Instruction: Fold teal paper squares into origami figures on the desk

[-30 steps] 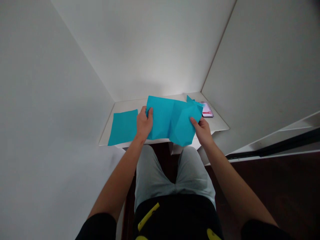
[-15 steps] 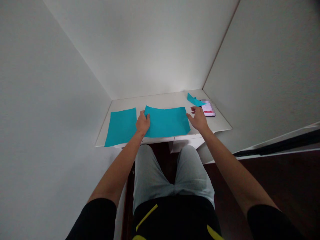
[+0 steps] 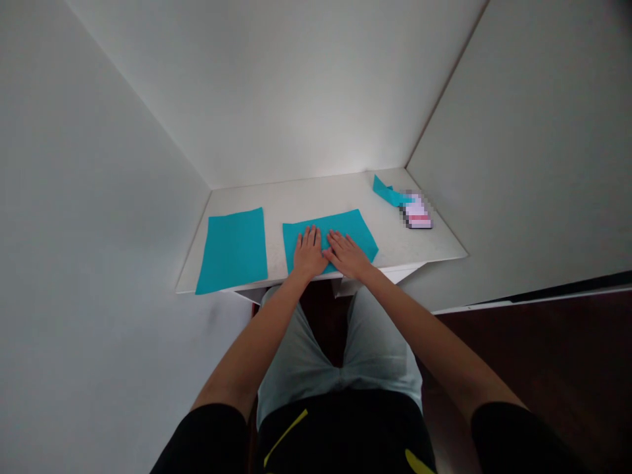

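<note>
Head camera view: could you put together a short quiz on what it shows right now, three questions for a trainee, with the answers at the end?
1. True or false: the left hand and the right hand both rest palm down on one turquoise sheet.

2. Fill in the missing word: a second turquoise sheet lies on the table, to the person's ____ of both hands.

3. Which of these is nearest the phone?
A) the left hand
B) the narrow turquoise strip
C) the second turquoise sheet

Key: 1 true; 2 left; 3 B.
</note>
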A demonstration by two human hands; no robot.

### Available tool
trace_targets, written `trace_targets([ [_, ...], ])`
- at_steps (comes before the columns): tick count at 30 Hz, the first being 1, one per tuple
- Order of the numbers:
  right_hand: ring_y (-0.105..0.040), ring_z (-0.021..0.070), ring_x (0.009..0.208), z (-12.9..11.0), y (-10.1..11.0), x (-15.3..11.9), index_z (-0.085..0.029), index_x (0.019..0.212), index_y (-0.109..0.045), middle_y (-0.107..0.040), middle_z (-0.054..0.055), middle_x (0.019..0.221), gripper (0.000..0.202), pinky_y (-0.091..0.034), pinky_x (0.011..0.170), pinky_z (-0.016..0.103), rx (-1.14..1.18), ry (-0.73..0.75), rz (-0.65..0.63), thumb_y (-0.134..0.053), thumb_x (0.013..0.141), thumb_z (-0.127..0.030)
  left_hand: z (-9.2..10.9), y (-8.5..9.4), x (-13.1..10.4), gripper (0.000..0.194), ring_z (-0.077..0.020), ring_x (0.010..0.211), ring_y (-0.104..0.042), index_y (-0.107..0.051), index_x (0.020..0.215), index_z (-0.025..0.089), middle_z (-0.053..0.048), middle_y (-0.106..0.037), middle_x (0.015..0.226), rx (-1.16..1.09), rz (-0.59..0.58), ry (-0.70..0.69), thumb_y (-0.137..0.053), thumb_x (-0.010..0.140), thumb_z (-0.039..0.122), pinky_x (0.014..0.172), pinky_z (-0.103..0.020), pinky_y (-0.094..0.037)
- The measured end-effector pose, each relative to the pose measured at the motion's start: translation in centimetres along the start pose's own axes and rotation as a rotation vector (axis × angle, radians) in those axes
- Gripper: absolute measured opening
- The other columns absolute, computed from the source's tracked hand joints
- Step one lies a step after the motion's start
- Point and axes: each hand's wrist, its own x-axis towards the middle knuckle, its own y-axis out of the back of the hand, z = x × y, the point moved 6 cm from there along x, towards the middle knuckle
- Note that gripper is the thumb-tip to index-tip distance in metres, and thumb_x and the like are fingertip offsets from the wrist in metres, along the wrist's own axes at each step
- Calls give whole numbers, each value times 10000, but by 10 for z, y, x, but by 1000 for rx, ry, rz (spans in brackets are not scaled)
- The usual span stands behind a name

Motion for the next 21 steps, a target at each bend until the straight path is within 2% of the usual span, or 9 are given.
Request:
trace_targets([
  [4,-272,351,1680,53,21,-14,-127,1745,-313,-284,167,1804,826,-196,1375,607,-84,-99,80,-250,1106,-647,-12,3,-5,808,-323,1704,-218,-389,1721,175,-141,-271,1819,-21,40,32,-437,1068,648,1395,-537,-135],
  [7,-260,384,1680,72,32,-13,-55,1740,-283,-297,216,1790,843,-142,1373,650,-133,-171,112,-238,1108,-611,-15,3,-7,863,-332,1705,-211,-384,1724,176,-150,-254,1823,-22,62,36,-453,1047,706,1394,-542,-121],
  [9,-227,380,1690,63,35,-2,-20,1729,-291,-283,227,1793,846,-83,1383,639,-147,-171,146,-202,1114,-595,-15,2,-7,883,-333,1709,-195,-378,1726,168,-154,-253,1824,-18,77,30,-456,1039,718,1395,-542,-108],
  [11,-205,347,1700,40,32,14,-47,1730,-312,-269,194,1806,830,-71,1391,607,-117,-111,164,-154,1122,-588,-16,0,-7,885,-332,1710,-189,-381,1724,173,-154,-261,1821,-13,86,26,-465,1033,719,1394,-546,-103],
  [13,-229,313,1697,12,20,33,-113,1734,-344,-302,150,1804,818,-129,1392,581,-53,-19,90,-131,1122,-613,-16,-2,-6,881,-336,1707,-201,-384,1722,173,-158,-272,1818,-10,84,19,-488,1027,704,1391,-552,-109],
  [15,-258,296,1689,-6,8,47,-131,1722,-381,-335,139,1792,822,-161,1390,559,-19,30,-3,-118,1121,-626,-16,-3,-5,875,-339,1702,-217,-384,1721,169,-159,-287,1812,-9,83,12,-519,1020,676,1390,-554,-121],
  [18,-254,286,1691,-4,3,55,-150,1722,-387,-322,120,1801,821,-145,1395,542,-34,30,-33,-130,1117,-642,-15,-2,-5,871,-341,1699,-229,-394,1714,164,-163,-309,1803,-13,100,15,-530,1016,668,1391,-551,-130],
  [21,-237,299,1695,23,11,53,-198,1747,-335,-296,91,1815,828,-138,1397,551,-63,-23,1,-183,1100,-690,-14,-2,-6,915,-347,1703,-211,-379,1718,147,-179,-295,1805,-27,108,26,-507,1013,717,1393,-556,-114],
])
